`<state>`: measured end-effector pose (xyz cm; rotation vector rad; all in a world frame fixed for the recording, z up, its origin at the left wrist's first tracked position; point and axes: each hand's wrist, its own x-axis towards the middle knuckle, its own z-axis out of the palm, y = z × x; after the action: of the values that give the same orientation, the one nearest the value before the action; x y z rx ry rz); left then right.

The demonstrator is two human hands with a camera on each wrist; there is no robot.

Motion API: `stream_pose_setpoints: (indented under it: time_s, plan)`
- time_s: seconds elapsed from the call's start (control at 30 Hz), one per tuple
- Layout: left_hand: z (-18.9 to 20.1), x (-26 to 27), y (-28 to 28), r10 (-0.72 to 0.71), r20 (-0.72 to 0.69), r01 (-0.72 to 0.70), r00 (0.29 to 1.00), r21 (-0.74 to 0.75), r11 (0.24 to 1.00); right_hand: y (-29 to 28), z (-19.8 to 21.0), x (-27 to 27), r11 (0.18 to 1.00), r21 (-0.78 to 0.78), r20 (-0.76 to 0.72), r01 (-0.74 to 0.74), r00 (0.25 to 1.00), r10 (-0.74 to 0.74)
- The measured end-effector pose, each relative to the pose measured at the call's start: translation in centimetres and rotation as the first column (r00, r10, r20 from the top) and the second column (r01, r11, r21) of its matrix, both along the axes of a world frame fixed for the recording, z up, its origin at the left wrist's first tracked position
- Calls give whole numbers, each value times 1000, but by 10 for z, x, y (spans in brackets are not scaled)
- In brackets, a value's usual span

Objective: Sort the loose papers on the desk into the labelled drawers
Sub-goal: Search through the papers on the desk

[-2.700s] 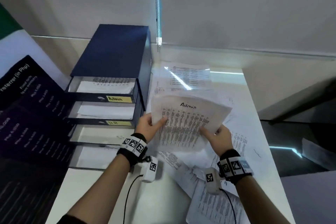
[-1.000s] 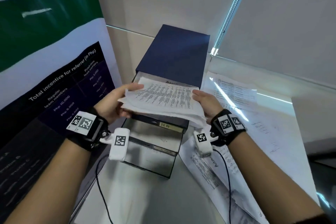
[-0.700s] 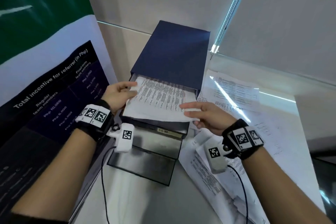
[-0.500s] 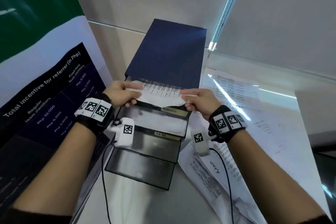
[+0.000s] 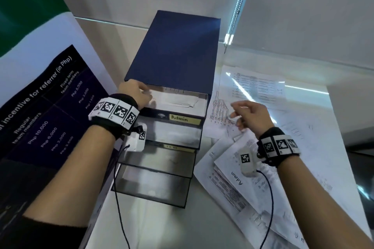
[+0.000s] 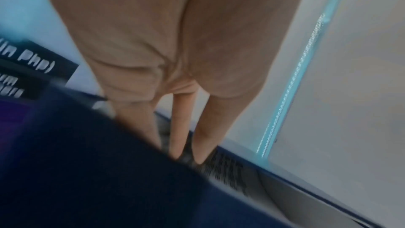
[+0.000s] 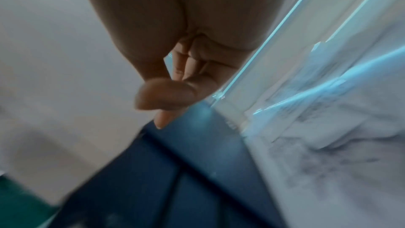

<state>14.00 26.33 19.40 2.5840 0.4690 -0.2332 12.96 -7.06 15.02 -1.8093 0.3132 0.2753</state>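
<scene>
The navy drawer unit [image 5: 178, 50] stands at centre, all its drawers pulled out in steps. Its top drawer, labelled Admin [image 5: 183, 118], holds a stack of printed papers [image 5: 178, 101]. My left hand [image 5: 141, 92] rests at that drawer's back left corner. In the left wrist view its straight fingers [image 6: 181, 145] press down on the printed sheet [image 6: 225, 174]. My right hand [image 5: 237, 113] hovers right of the unit above the loose papers [image 5: 253, 87], fingers loosely curled and holding nothing. The right wrist view shows the same empty hand [image 7: 153, 108].
A second drawer [image 5: 174, 135] holds white sheets above a blurred yellow label. More loose sheets, one headed Admin [image 5: 228, 186], cover the white desk [image 5: 162, 228] on the right. A printed banner [image 5: 40, 97] stands close on the left. A blind chain [image 5: 234, 16] hangs behind.
Both hands carried the sheets left and slid them into the Admin drawer. The right hand then let go and moved right over the loose papers; the left stayed on the stack.
</scene>
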Motion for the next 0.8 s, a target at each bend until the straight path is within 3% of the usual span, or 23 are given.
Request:
stream_pose_setpoints:
  time_s: [0.07,0.13,0.2,0.27,0.3,0.4,0.47,0.53,0.6,0.63,0.7,0.8]
  plan:
    - [18,-15,-12,-13,157,2,988,72,997,-45,-30,-10,965,-263,-125,-19,992,-15]
    - [36,-32,-38,-70,378,131,923,-138,982,-90,-63,-27,828,-535,-355,-170,934,-38]
    - [43,-47,-77,-121,424,309,898,-410,858,-128,-86,-51,690,-668,-515,-278,842,-159]
    - [30,-60,-122,-257,274,374,927,-605,703,-149,-98,-78,683,-701,-533,-206,787,-310]
    - [17,-64,-145,-350,176,377,920,-643,667,-156,-101,-89,704,-691,-534,-164,773,-344]
    - [-51,-68,-201,-595,-106,480,797,-487,730,-169,-125,-111,799,-600,-557,-46,740,-376]
    - [-107,-70,-227,-572,-307,501,761,-283,818,-170,-135,-122,835,-539,-533,107,725,-437]
    - [-152,-76,-241,-421,-476,386,772,-175,906,-172,-140,-128,842,-479,-479,249,729,-488]
    - [-185,-87,-249,-230,-545,128,807,-218,967,-168,-144,-135,876,-345,-489,336,732,-473]
    - [-195,-92,-253,-125,-542,-32,831,-271,962,-165,-145,-138,905,-276,-511,324,748,-424]
    - [-208,-102,-262,80,-494,-295,865,-374,879,-163,-153,-146,966,-138,-550,219,794,-259]
    - [-213,-113,-273,243,-399,-420,884,-452,787,-153,-159,-161,982,160,-596,105,803,11]
